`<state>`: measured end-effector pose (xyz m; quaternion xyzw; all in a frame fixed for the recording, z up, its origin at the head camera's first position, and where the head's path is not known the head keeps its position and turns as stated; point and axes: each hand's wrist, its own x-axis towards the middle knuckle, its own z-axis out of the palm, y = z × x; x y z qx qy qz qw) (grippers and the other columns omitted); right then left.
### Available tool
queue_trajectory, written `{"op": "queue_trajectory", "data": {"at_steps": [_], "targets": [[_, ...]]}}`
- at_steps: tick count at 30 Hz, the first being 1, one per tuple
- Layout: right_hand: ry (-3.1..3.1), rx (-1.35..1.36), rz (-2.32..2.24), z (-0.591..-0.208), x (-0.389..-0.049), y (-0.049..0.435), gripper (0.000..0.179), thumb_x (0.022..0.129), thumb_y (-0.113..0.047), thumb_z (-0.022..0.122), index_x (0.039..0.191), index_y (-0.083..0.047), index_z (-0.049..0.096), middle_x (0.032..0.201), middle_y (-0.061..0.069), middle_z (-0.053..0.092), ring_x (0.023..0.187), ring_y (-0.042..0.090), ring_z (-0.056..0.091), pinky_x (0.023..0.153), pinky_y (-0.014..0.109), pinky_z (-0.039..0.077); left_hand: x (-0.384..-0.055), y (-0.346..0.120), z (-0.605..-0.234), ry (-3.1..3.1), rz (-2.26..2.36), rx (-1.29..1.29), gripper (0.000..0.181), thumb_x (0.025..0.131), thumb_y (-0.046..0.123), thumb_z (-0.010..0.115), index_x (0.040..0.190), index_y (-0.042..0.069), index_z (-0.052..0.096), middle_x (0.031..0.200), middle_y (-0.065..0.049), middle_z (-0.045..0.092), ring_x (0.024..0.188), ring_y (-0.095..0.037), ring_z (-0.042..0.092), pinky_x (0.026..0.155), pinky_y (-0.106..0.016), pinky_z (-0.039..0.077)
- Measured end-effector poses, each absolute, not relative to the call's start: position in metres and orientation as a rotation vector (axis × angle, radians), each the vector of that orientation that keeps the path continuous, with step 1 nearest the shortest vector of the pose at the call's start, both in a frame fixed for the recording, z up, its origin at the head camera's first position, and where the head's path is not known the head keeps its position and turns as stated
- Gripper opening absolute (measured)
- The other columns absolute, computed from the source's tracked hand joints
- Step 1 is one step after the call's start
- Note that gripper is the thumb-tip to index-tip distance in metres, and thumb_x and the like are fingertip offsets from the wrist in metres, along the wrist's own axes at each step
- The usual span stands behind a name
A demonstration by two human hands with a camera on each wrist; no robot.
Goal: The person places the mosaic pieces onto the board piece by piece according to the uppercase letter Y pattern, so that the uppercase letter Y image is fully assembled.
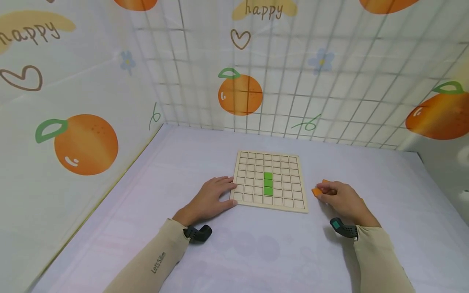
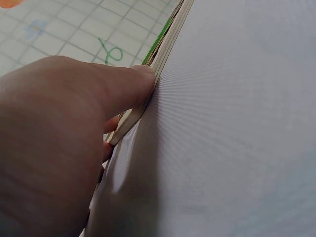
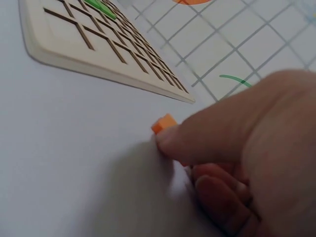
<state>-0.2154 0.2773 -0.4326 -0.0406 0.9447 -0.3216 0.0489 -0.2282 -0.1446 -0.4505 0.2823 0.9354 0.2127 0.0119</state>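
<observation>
A square wooden grid board [image 1: 253, 200] lies flat on the table. Three green square tiles [image 1: 268, 183] fill a short column of its cells. At the board's left edge rests my left hand [image 1: 212, 198], fingers spread, with the thumb touching the side near the front corner in the left wrist view. To the right of the board, my right hand [image 1: 342, 199] pinches an orange tile [image 3: 164, 123] between thumb and finger, just over the table. Another bit of orange [image 1: 325, 180] shows behind those fingers, partly hidden.
The pale table [image 1: 234, 252] meets a white curtain [image 1: 198, 81] at the back and left, printed with oranges, hearts and a grid pattern. Each wrist wears a dark camera band [image 1: 198, 233], over beige sleeves [image 1: 154, 260].
</observation>
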Motion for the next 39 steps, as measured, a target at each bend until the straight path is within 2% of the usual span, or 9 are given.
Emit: {"op": "queue_trajectory", "data": {"at_steps": [7,13,24,27,32,39], "targets": [[2.88,-0.124,-1.003,-0.4341,-0.2164,0.2754,0.038,0.093,-0.021,0.072,0.126,-0.003,0.066,0.124,0.017,0.063,0.102,0.027,0.058,0.083,0.037,0.048,-0.2284,-0.1455,-0.4498,2.919,0.662,0.878,0.058,0.097,0.048,0.061,0.146,0.017,0.055,0.158,-0.001,0.039,0.148,-0.022,0.028,0.119,-0.045,0.021],[2.884,-0.107,-1.069,-0.4362,-0.2168,0.2755,0.03,0.093,-0.018,0.072,0.117,-0.003,0.063,0.109,0.012,0.065,0.098,0.026,0.06,0.083,0.036,0.048,-0.2265,-0.145,-0.4467,2.916,0.677,0.881,0.057,0.097,0.046,0.062,0.145,0.017,0.055,0.158,-0.002,0.04,0.148,-0.022,0.028,0.12,-0.045,0.02],[2.908,-0.105,-1.11,-0.4362,-0.2161,0.2738,0.025,0.091,-0.014,0.073,0.109,-0.003,0.059,0.103,0.012,0.065,0.092,0.026,0.059,0.073,0.028,0.048,-0.2252,-0.1436,-0.4443,2.907,0.693,0.883,0.057,0.097,0.045,0.063,0.145,0.016,0.055,0.157,-0.003,0.04,0.147,-0.024,0.029,0.119,-0.046,0.021],[2.901,-0.114,-1.148,-0.4366,-0.2159,0.275,0.023,0.092,-0.014,0.072,0.109,-0.003,0.06,0.109,0.014,0.066,0.094,0.025,0.058,0.072,0.024,0.049,-0.225,-0.1436,-0.444,2.905,0.702,0.882,0.056,0.097,0.045,0.063,0.145,0.016,0.055,0.157,-0.003,0.04,0.147,-0.024,0.029,0.119,-0.047,0.021],[2.806,-0.04,-1.349,-0.4362,-0.2158,0.278,0.025,0.095,-0.012,0.064,0.117,0.0,0.06,0.122,0.019,0.063,0.091,0.024,0.06,0.069,0.023,0.052,-0.2247,-0.1437,-0.4445,2.907,0.687,0.873,0.056,0.097,0.045,0.063,0.145,0.016,0.055,0.158,-0.002,0.04,0.148,-0.023,0.029,0.119,-0.047,0.021],[2.712,0.156,-1.641,-0.4362,-0.2164,0.2714,0.033,0.097,-0.012,0.062,0.125,0.004,0.057,0.112,0.018,0.063,0.076,0.019,0.061,0.066,0.023,0.053,-0.2259,-0.1441,-0.4447,2.901,0.685,0.883,0.057,0.097,0.045,0.062,0.145,0.016,0.055,0.158,-0.003,0.039,0.148,-0.024,0.028,0.119,-0.046,0.022]]}}
